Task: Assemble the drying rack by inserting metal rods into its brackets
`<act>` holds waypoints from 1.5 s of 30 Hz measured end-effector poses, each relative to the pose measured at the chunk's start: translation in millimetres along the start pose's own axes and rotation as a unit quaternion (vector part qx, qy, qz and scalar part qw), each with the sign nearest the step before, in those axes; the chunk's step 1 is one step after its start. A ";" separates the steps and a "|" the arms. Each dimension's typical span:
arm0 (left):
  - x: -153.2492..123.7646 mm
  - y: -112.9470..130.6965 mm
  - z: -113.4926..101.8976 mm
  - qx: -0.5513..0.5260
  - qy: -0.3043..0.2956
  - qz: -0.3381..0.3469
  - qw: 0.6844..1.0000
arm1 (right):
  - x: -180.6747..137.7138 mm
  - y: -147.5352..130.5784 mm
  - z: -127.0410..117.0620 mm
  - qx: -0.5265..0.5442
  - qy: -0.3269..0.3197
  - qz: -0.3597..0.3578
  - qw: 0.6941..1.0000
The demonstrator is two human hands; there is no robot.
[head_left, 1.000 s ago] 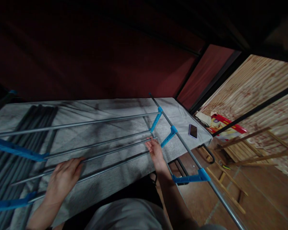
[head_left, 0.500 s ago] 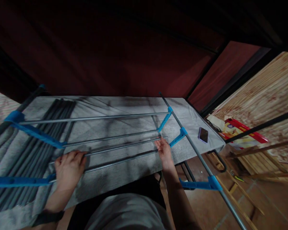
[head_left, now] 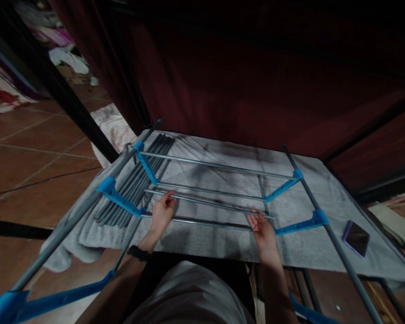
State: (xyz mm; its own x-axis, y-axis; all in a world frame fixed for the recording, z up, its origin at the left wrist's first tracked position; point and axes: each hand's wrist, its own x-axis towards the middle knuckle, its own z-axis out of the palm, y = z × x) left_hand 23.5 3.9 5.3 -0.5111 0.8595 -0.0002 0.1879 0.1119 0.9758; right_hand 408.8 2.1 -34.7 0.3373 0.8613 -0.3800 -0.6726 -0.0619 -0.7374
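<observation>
A metal rack frame with grey rods [head_left: 219, 165] and blue plastic brackets [head_left: 121, 198] lies across a table covered in grey cloth [head_left: 310, 245]. My left hand [head_left: 162, 213] is curled round the left part of a loose grey rod [head_left: 209, 202]. Near the same rod's right end, my right hand [head_left: 263, 228] has its fingers closed on it, close to a blue bracket [head_left: 302, 222]. A long side pole [head_left: 337, 245] runs down the right.
A bundle of spare dark rods [head_left: 137, 184] lies at the table's left end. A phone [head_left: 357, 237] rests on the cloth at the right. Dark red wall panels stand behind the table. Tiled floor [head_left: 37, 171] lies to the left, with a striped cloth [head_left: 113, 128].
The camera has swung left, so the frame's left end and the floor are now in view. Both hands stay on the rod, the left one now nearer its end.
</observation>
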 end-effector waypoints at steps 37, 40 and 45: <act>17.0 23.8 -20.4 -0.431 0.109 -0.210 0.870 | 7.3 -14.0 -8.3 -0.015 0.033 0.008 0.999; 16.8 24.8 -20.6 -0.422 0.115 -0.202 0.876 | 6.3 -14.5 -7.7 -0.014 0.036 0.009 0.999; 16.5 21.9 -21.4 -0.416 0.120 -0.183 0.882 | 4.6 -15.0 -9.3 -0.007 0.021 0.009 1.000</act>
State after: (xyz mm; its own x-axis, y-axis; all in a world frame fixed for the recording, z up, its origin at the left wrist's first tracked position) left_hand 1.3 9.9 31.4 -0.5919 0.7001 -0.3994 -0.6568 -0.1317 0.7424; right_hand 426.6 2.2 -30.6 0.3527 0.8378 -0.4168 -0.6697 -0.0851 -0.7378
